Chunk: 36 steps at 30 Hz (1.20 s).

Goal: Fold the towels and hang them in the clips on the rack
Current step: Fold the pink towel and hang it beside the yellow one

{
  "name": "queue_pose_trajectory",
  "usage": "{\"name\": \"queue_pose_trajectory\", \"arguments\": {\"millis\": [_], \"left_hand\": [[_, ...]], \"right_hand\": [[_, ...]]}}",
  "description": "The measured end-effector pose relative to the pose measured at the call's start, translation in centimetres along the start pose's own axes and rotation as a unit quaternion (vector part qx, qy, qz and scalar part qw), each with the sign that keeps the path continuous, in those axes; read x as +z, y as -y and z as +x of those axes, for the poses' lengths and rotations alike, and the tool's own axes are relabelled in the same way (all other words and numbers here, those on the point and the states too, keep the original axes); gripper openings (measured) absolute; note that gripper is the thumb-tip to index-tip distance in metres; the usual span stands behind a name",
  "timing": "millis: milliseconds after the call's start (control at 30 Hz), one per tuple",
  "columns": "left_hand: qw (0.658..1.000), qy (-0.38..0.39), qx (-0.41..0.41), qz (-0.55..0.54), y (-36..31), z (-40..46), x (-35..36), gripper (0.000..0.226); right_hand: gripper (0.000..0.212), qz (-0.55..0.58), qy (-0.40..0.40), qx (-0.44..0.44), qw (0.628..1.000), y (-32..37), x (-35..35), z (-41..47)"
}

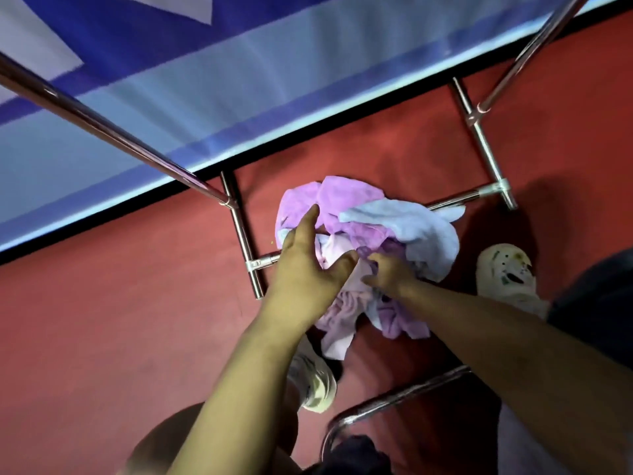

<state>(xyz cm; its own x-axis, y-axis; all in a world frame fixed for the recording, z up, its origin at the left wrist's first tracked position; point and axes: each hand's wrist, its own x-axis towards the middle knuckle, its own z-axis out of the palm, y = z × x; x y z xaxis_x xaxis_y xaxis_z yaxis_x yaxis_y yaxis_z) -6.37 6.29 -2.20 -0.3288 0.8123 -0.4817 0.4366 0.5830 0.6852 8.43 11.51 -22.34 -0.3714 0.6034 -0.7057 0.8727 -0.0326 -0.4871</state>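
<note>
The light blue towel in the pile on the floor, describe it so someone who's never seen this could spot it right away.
Look at the red floor between the chrome feet of the rack, where a heap of towels lies. The light blue towel drapes over the heap's right side, nearest the white shoe. It is the only large pale blue piece; the rest is mostly purple and pale pink.

Crumpled purple, pink and blue towels (356, 214) heaped over the steel rack (239, 231) base bar

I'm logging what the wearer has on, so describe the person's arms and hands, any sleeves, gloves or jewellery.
Both arms are bare up to the frame edge, with no sleeves in view. The left hand and right hand are ungloved. No watch, bracelet or ring is visible on either. Motion blur softens fine detail.
</note>
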Motion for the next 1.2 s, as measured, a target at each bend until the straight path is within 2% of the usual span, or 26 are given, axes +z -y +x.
{"name": "queue_pose_trajectory", "arguments": {"millis": [100, 167, 233, 300, 400, 500, 567, 700, 800, 867, 967, 1200], "left_hand": [[1.0, -0.002, -0.017, -0.012, 0.5, 0.5, 0.5, 0.079], [0.999, -0.009, -0.03, -0.022, 0.9, 0.6, 0.5, 0.078], [0.999, -0.009, -0.046, -0.024, 1.1, 0.6, 0.5, 0.077], [0.998, -0.006, -0.058, -0.024, 1.3, 0.8, 0.5, 0.077], [0.997, -0.004, -0.071, -0.027, 1.3, 1.0, 0.6, 0.077], [0.998, 0.004, -0.066, -0.015, 1.4, 1.2, 0.3, 0.078], [0.999, 0.004, -0.048, -0.012, 1.4, 1.1, -0.1, 0.076], [1.0, -0.003, -0.018, 0.012, 0.8, -0.5, -1.3, 0.064], [1.0, -0.002, 0.003, -0.01, 0.2, -3.5, -2.1, 0.05], [0.999, -0.011, 0.015, -0.031, -0.8, -5.8, -2.9, 0.038], [0.996, -0.044, 0.051, -0.054, -3.4, -8.6, -4.1, 0.026], [0.972, -0.096, 0.192, -0.091, -12.4, -14.3, -7.8, 0.037]], "right_hand": [[0.059, -0.007, -0.03, 0.031, 0.999, 1.0, 3.1, 0.8], [0.051, 0.01, -0.066, 0.096, 0.993, 1.4, 4.5, 1.0], [0.039, -0.001, -0.097, 0.117, 0.988, 1.4, 5.2, 1.2], [0.039, 0.02, -0.119, 0.13, 0.984, 1.3, 5.4, 1.3], [0.04, 0.123, -0.112, 0.139, 0.976, 1.0, 4.7, 0.6], [0.022, 0.154, -0.052, 0.084, 0.983, 1.4, 2.6, -1.4], [0.018, 0.16, -0.029, 0.048, 0.985, 2.7, 0.4, -3.4], [0.015, 0.163, -0.037, -0.039, 0.985, 5.9, -4.0, -7.8], [0.006, 0.175, -0.046, -0.119, 0.976, 8.0, -7.7, -11.8], [0.022, 0.165, -0.072, -0.171, 0.969, 9.2, -10.1, -14.4], [0.028, 0.207, -0.096, -0.225, 0.947, 11.0, -13.2, -18.4], [0.006, 0.216, -0.147, -0.335, 0.905, 16.1, -21.7, -27.3]]}}
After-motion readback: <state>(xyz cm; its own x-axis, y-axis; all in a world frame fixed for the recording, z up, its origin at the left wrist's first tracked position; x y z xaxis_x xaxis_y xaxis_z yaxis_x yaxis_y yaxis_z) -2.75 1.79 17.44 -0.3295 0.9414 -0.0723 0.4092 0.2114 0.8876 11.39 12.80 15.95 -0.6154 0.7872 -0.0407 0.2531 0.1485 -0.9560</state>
